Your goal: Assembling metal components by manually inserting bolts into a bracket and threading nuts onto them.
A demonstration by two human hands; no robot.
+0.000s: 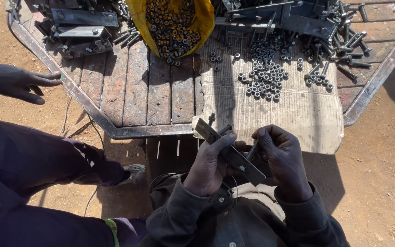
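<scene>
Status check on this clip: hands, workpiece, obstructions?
Left hand grips flat metal bracket. Right hand pinches bolt at it. Co-worker's hand far left, apart.

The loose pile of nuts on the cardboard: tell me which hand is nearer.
Right. The right hand sits just below the nut pile; the left hand, gripping the metal bracket, is farther left.

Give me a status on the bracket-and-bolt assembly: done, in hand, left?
Done: brackets with bolts already through them lie heaped at the table's far left, though I can't tell if they are finished. In hand: the left hand holds a flat metal bracket with a bolt standing in its far end; the right hand pinches another bolt beside it. Left: loose nuts on the cardboard, loose bolts far right, a yellow bag of nuts.
</scene>
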